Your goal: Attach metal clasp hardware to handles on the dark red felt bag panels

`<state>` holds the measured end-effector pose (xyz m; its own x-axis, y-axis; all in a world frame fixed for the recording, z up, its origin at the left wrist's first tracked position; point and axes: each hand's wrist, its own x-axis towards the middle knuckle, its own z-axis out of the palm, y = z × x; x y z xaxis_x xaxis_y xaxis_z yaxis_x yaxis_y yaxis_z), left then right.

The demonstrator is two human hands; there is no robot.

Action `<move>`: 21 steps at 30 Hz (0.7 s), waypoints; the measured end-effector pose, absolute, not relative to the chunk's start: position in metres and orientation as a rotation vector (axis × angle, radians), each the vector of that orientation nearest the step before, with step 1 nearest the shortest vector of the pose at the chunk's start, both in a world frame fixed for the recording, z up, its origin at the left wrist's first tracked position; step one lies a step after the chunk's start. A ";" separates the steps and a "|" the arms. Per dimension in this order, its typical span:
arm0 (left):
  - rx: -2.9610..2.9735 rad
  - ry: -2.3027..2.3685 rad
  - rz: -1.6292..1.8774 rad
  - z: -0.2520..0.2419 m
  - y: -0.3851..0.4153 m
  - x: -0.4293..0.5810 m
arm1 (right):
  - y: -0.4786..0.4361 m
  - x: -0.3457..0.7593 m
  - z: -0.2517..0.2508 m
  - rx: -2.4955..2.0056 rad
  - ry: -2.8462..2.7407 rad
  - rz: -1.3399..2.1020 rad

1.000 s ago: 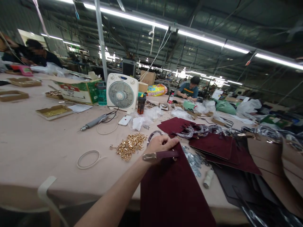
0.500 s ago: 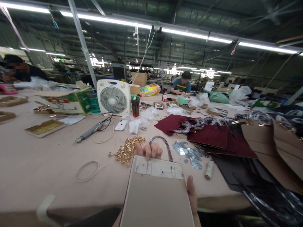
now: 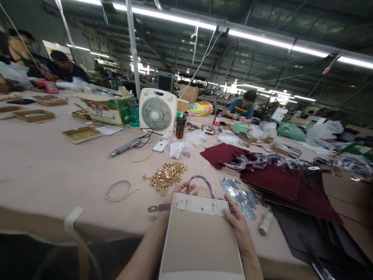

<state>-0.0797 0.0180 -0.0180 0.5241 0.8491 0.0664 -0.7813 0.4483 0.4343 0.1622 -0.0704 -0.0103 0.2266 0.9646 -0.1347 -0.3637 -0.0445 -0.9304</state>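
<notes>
A beige bag panel (image 3: pixel 201 241) with a white marked strip along its top edge stands tilted in front of me. A plastic-wrapped dark handle (image 3: pixel 206 182) arches behind its top. My right hand (image 3: pixel 237 219) is closed on the panel's upper right edge, thumb on the front face. My left hand (image 3: pixel 183 189) is behind the upper left corner, holding the panel from the back; its fingers show near the handle, and the palm is hidden. A purple strap with a metal end (image 3: pixel 157 208) sticks out left of the panel.
Beyond my hands lie a gold hardware pile (image 3: pixel 167 177) and flat metal plates (image 3: pixel 240 198). Maroon panels (image 3: pixel 271 177) are stacked right, near a thread spool (image 3: pixel 266 223). A grey power screwdriver (image 3: pixel 125 147), phone (image 3: pixel 160 145) and fan (image 3: pixel 157 112) stand farther back. Co-workers sit beyond.
The view has turned left. My right hand has moved up the panel's edge, its thumb now on the front. My left fingers have shifted back from the top edge, and the strap now shows at left.
</notes>
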 end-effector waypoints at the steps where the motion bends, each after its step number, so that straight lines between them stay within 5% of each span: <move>1: 0.425 0.193 1.009 -0.015 0.014 -0.086 | -0.068 0.168 -0.012 -1.148 -0.735 1.191; 6: 0.468 0.380 0.993 0.007 -0.003 -0.112 | -0.064 0.187 -0.018 -1.282 -0.825 1.028; 13: 1.559 1.070 0.814 0.006 -0.003 -0.124 | -0.059 0.185 -0.023 -1.345 -0.883 1.046; 21: 2.386 1.270 0.835 0.017 -0.024 -0.096 | -0.056 0.183 -0.032 -1.445 -0.988 0.874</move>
<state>-0.0963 -0.0239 0.0171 0.4369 0.8295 0.3478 0.6479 -0.5584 0.5180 0.1830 -0.0558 -0.0325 0.3742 0.9272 0.0143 0.0996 -0.0249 -0.9947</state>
